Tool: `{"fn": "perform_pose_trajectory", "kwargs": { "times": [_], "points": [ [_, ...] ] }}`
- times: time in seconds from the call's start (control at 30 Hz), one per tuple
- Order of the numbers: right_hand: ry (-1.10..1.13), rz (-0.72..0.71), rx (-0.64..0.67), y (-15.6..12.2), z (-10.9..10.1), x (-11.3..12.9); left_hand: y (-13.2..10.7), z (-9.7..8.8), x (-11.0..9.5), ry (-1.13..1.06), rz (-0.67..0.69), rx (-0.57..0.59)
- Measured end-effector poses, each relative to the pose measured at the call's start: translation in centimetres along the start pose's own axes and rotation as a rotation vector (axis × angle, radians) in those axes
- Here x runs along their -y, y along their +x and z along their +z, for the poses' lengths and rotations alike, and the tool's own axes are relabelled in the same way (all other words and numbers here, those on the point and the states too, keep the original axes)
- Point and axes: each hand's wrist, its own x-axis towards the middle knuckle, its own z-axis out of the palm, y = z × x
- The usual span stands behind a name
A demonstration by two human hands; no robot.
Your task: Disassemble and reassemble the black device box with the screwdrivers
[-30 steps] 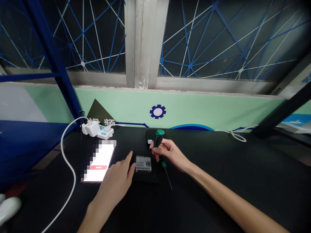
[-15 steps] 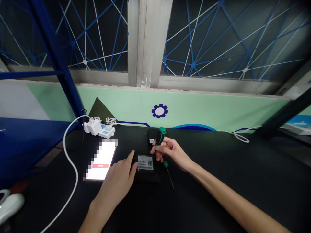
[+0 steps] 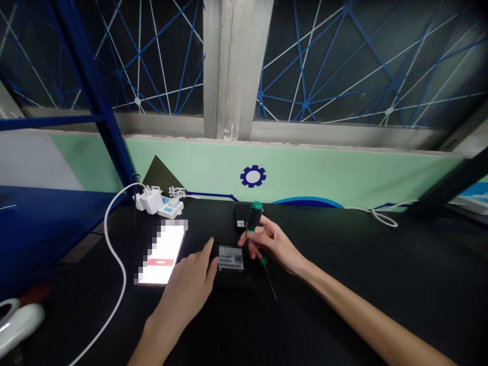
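Note:
A black boxy device (image 3: 233,280) with a white printed label lies flat on the black table. At its left edge rests my left hand (image 3: 193,274), index finger and thumb stretched out and apart against the casing. My right hand (image 3: 272,241) is closed around a green-and-black screwdriver (image 3: 254,217), held nearly upright over the device's right far corner. The fingers and the dark background hide its tip. Just below that hand, a second screwdriver (image 3: 270,278) with a green handle end and thin shaft lies beside the device; part of its handle is covered.
Behind the device sits another black object (image 3: 240,216) with a small white label. A lit phone-like screen (image 3: 162,254) is left of my left hand. Farther back are a power strip (image 3: 171,207) with a white plug and a white cable (image 3: 122,264) running forward.
The whole view has shifted slightly, moving everything a little right and down. My hands keep their places on the device and the screwdriver.

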Motion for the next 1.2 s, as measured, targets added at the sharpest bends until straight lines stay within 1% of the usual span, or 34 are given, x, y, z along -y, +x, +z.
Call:
{"fn": "perform_pose_trajectory", "kwargs": {
  "times": [0.47, 0.7, 0.93, 1.2],
  "points": [
    [0.003, 0.016, -0.028, -0.13, 0.01, 0.21, -0.03, 0.30, 0.39, -0.004, 0.004, -0.017],
    [0.007, 0.004, 0.006, -0.06, -0.35, 0.09, -0.02, 0.18, 0.24, 0.005, -0.018, 0.001],
    [-0.014, 0.012, -0.002, -0.02, -0.14, 0.52, -0.10, 0.07, 0.30, -0.027, 0.002, -0.003],
    [0.042, 0.009, 0.013, 0.19, -0.35, -0.06, -0.14, -0.05, 0.09, -0.007, -0.006, 0.002]
  ]
}}
